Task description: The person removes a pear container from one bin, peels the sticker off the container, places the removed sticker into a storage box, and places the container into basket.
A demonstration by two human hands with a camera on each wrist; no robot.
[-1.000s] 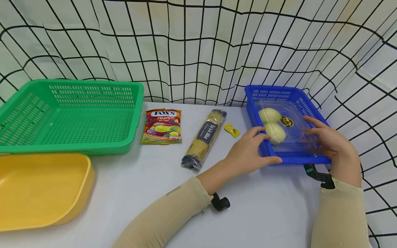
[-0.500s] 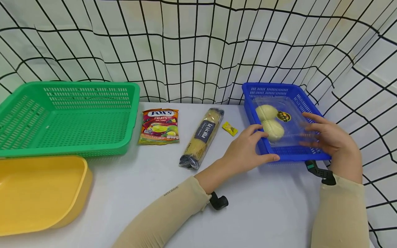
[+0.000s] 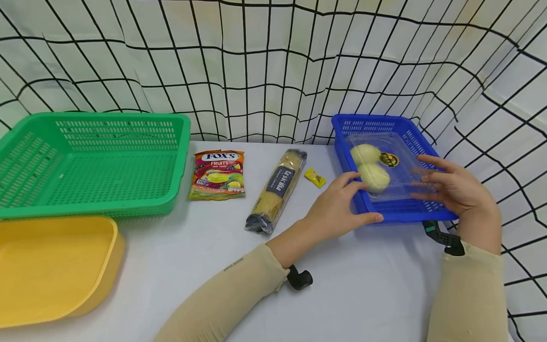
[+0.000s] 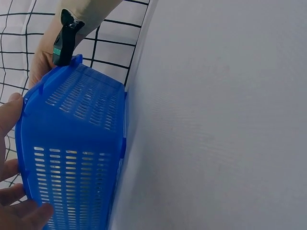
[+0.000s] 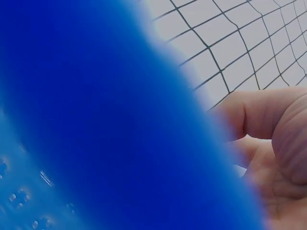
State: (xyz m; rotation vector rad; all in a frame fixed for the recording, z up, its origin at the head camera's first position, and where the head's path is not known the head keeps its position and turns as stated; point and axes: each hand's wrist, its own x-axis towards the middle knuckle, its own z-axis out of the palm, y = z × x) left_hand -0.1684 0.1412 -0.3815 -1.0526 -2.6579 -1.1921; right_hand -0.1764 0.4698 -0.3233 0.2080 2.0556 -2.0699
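Note:
In the head view, a clear plastic clamshell box (image 3: 401, 178) with two pale, rounded pieces of food (image 3: 374, 176) and a round black-and-yellow sticker lies inside the blue basket (image 3: 408, 217). My left hand (image 3: 337, 209) holds the basket's front left corner, thumb along the front rim and fingers at the left rim. The left wrist view shows those fingers (image 4: 36, 214) against the basket's outer wall. My right hand (image 3: 463, 190) reaches over the basket's right side, its spread fingers at the box's right end. In the right wrist view, the basket's blurred blue side hides their tips.
A bag of candy (image 3: 217, 175), a pack of pasta (image 3: 277, 190) and a small yellow sachet (image 3: 315, 177) lie on the white table (image 3: 192, 256). Left stand a green basket (image 3: 94, 211) and a yellow tub (image 3: 113, 237). Black wire mesh (image 3: 243, 52) bounds the back and right.
The head view has shifted slightly. Inside the basket the clamshell box sits a little farther from the front rim. My right fingers have moved slightly; the left hand keeps its place at the corner.

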